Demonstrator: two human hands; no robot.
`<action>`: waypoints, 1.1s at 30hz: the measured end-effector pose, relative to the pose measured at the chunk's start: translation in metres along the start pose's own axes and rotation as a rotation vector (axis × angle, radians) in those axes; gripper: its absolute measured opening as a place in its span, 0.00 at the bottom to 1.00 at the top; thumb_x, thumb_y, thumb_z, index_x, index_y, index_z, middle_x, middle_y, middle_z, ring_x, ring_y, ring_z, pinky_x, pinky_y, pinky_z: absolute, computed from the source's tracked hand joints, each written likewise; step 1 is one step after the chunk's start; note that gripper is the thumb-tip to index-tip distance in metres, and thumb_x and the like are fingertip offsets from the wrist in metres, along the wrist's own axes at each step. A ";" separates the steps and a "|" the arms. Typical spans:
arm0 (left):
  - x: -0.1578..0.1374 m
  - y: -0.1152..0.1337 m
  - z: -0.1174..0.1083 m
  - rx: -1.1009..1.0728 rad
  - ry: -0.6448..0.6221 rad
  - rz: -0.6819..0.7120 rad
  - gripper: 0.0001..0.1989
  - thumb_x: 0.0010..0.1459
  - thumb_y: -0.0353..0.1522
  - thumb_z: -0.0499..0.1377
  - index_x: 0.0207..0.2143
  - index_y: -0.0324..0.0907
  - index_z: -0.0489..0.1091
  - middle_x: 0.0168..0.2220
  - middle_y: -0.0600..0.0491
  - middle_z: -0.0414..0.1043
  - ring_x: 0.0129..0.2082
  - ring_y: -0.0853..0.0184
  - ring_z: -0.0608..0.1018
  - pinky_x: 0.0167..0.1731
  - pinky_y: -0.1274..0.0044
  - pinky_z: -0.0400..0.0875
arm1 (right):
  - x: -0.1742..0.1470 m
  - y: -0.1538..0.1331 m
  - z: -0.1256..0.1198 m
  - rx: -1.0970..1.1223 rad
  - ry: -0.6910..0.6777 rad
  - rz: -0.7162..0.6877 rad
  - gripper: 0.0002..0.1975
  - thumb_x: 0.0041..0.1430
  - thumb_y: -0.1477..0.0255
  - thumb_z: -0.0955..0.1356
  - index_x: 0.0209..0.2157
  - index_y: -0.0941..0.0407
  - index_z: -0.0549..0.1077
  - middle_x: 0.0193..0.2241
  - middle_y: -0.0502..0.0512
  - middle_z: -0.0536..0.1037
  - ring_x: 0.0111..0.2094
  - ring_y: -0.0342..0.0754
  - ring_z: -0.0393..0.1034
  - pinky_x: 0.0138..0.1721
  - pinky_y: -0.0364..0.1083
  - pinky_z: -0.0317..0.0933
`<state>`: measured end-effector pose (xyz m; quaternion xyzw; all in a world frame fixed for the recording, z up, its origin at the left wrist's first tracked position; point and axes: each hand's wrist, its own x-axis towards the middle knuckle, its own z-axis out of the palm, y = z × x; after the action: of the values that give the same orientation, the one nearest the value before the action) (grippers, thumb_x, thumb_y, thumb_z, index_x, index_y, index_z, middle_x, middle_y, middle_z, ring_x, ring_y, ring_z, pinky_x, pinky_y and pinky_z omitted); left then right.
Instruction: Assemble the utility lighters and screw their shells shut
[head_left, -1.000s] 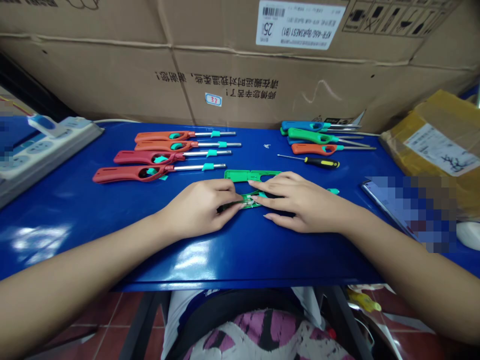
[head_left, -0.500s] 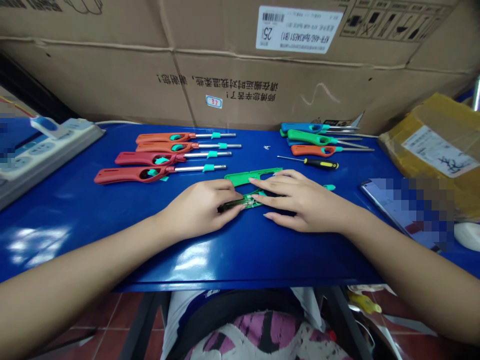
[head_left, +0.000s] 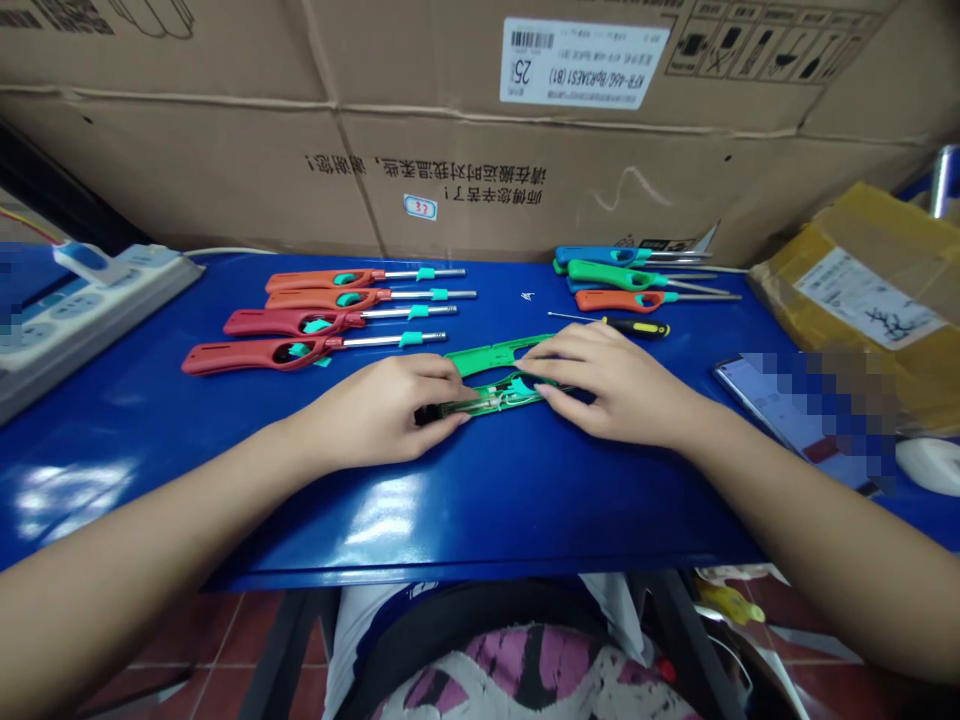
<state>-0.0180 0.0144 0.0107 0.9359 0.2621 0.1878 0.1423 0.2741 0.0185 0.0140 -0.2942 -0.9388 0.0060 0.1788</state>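
A green gas lighter [head_left: 501, 400] lies opened in front of me, its inner parts and a teal trigger showing. My left hand [head_left: 394, 408] is closed around its handle end, thumb on the near side. My right hand [head_left: 611, 385] grips the other end of the same body, thumb near the trigger and fingers reaching over the far side. Just behind lies the loose green shell half [head_left: 484, 357], partly covered by my right fingers. The lighter's nozzle end is hidden under my right hand.
Red and orange lighters [head_left: 259, 355] lie in a row at left, beside a power strip [head_left: 75, 305]. Blue, green and orange lighters [head_left: 607, 273] and a screwdriver [head_left: 637, 327] lie right of centre. A phone [head_left: 787, 415] and taped parcel [head_left: 862, 300] stand further right; a large carton [head_left: 450, 130] walls the back.
My right fingers have drawn back from the middle of the lighter toward its trigger end, uncovering the teal trigger and inner parts. My left hand keeps its hold. The view has shifted slightly.
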 end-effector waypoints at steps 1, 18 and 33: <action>0.000 0.000 -0.001 -0.021 0.006 -0.017 0.13 0.66 0.32 0.58 0.49 0.39 0.78 0.42 0.46 0.79 0.39 0.63 0.82 0.42 0.72 0.79 | 0.000 0.003 -0.001 -0.024 0.026 0.031 0.16 0.69 0.70 0.64 0.51 0.57 0.78 0.47 0.61 0.81 0.49 0.55 0.73 0.51 0.56 0.63; 0.004 -0.008 0.002 -0.209 0.132 -0.244 0.08 0.60 0.35 0.67 0.41 0.43 0.83 0.34 0.53 0.83 0.30 0.68 0.82 0.31 0.78 0.75 | -0.004 0.011 -0.001 -0.002 -0.141 0.154 0.15 0.64 0.63 0.70 0.45 0.59 0.80 0.41 0.58 0.81 0.41 0.53 0.77 0.39 0.48 0.67; 0.004 0.002 0.003 0.019 0.181 -0.093 0.12 0.63 0.35 0.61 0.47 0.40 0.79 0.44 0.47 0.81 0.43 0.60 0.80 0.46 0.67 0.75 | -0.005 0.017 -0.017 0.066 -0.116 0.292 0.11 0.67 0.67 0.66 0.41 0.55 0.80 0.40 0.56 0.82 0.36 0.49 0.75 0.34 0.46 0.62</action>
<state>-0.0130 0.0146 0.0095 0.9031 0.3188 0.2624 0.1176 0.2930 0.0287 0.0264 -0.4207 -0.8942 0.0797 0.1310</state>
